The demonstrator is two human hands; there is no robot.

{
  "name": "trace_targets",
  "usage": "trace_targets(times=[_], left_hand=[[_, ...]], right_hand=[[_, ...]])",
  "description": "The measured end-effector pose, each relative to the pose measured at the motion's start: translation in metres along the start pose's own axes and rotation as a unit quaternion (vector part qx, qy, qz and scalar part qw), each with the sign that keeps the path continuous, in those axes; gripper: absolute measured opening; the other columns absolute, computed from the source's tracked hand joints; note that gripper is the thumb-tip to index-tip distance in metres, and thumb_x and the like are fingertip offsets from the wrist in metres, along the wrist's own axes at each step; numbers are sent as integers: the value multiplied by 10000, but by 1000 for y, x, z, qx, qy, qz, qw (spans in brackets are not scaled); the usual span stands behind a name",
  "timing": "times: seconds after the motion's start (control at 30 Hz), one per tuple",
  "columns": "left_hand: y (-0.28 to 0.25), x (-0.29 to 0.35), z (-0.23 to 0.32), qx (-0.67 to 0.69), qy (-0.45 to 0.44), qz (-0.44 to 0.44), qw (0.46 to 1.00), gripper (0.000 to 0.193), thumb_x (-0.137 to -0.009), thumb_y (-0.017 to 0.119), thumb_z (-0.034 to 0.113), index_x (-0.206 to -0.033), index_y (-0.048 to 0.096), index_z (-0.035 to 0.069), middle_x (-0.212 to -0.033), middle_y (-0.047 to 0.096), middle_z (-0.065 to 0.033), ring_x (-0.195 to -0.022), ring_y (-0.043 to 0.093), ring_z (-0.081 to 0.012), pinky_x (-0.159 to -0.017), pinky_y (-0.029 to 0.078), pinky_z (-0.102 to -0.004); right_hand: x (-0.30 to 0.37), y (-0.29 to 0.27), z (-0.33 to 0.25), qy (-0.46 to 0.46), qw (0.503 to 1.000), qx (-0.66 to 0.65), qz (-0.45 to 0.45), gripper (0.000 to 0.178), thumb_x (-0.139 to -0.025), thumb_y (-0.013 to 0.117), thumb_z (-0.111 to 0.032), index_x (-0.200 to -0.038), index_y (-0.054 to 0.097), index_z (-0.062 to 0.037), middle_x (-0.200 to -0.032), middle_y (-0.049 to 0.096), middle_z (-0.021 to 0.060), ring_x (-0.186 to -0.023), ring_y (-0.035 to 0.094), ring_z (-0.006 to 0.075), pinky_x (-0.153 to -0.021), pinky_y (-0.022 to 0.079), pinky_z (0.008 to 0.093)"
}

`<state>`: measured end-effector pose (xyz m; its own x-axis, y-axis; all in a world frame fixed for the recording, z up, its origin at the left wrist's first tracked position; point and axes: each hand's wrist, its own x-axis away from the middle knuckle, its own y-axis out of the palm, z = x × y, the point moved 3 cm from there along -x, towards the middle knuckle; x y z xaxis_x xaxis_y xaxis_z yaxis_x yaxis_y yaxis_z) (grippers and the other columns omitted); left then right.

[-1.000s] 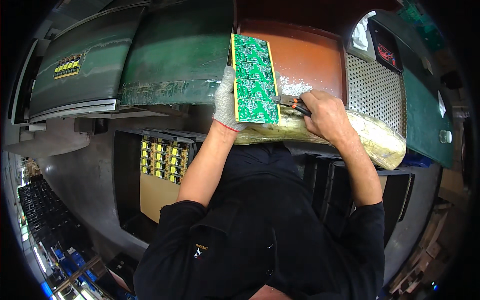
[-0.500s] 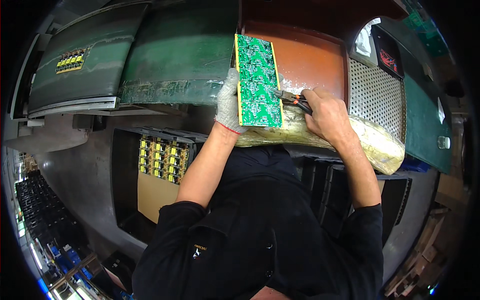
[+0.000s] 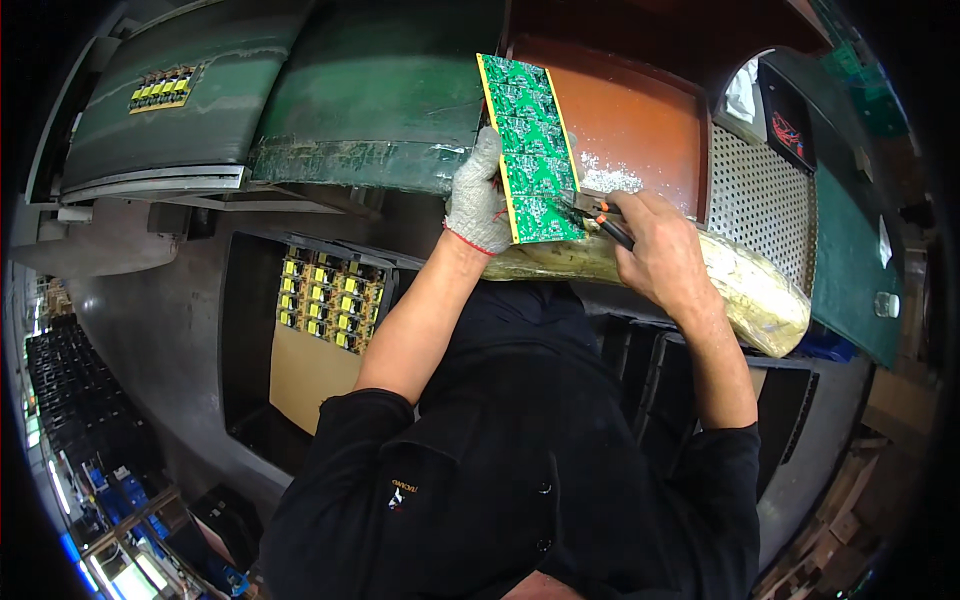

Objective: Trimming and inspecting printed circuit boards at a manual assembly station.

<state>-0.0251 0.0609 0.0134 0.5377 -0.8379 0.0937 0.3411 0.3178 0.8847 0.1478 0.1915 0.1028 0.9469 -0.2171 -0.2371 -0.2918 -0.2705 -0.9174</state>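
Left hand (image 3: 478, 195), in a knit work glove, grips the long green circuit board (image 3: 528, 150) by its left edge, fingers wrapped behind it, thumb side toward us. Board stands on end, tilted slightly, solder side to the camera, probably so the leads are in plain sight.

Right hand (image 3: 655, 250), bare, is closed around small orange-handled cutters (image 3: 598, 212); the tip meets the board's lower right corner. Cannot tell if the blades are shut. The wrist sits over a foil-wrapped bolster (image 3: 760, 290), which looks like a forearm rest.

The work hangs over a rust-brown tray (image 3: 640, 120) speckled with pale bits — likely a catch for offcuts.

Around: green conveyor belt (image 3: 380, 90) to the left, a small yellow-part board (image 3: 160, 88) on the farther belt, a perforated metal panel (image 3: 745, 200) to the right, and a bin of yellow-component boards (image 3: 330, 295) below. Nothing blocks the hands — only the glove hides the board's left edge.
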Motion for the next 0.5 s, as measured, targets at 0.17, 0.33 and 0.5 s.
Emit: trace_targets(times=[0.17, 0.33, 0.5], left_hand=[[-3, 5, 2, -1, -12, -8, 1000, 677, -1067, 508, 574, -1576, 493, 128, -1467, 637, -199, -1243, 695, -366, -1054, 574, -545], [-9, 9, 2, 1, -5, -6, 1000, 689, -1065, 508, 580, -1585, 483, 130, -1490, 620, -198, -1271, 678, -378, -1087, 553, -559], [-7, 6, 0, 12, 1, -11, 1000, 698, -1064, 508, 586, -1589, 478, 128, -1506, 608, -195, -1287, 668, -384, -1110, 533, -570]], right_hand=[[1, 6, 16, 30, 1000, -8, -6, 336, -769, 706, -56, -1103, 668, -41, -913, 673, 143, -813, 665, 369, -736, 543, 446], [-6, 5, 12, 38, 999, 13, -27, 368, -765, 707, -58, -1130, 660, -43, -940, 678, 148, -840, 669, 373, -757, 547, 450], [-14, 10, -2, -1, 999, 24, -43, 382, -762, 712, -66, -1138, 652, -33, -958, 678, 157, -855, 669, 378, -770, 550, 461]])
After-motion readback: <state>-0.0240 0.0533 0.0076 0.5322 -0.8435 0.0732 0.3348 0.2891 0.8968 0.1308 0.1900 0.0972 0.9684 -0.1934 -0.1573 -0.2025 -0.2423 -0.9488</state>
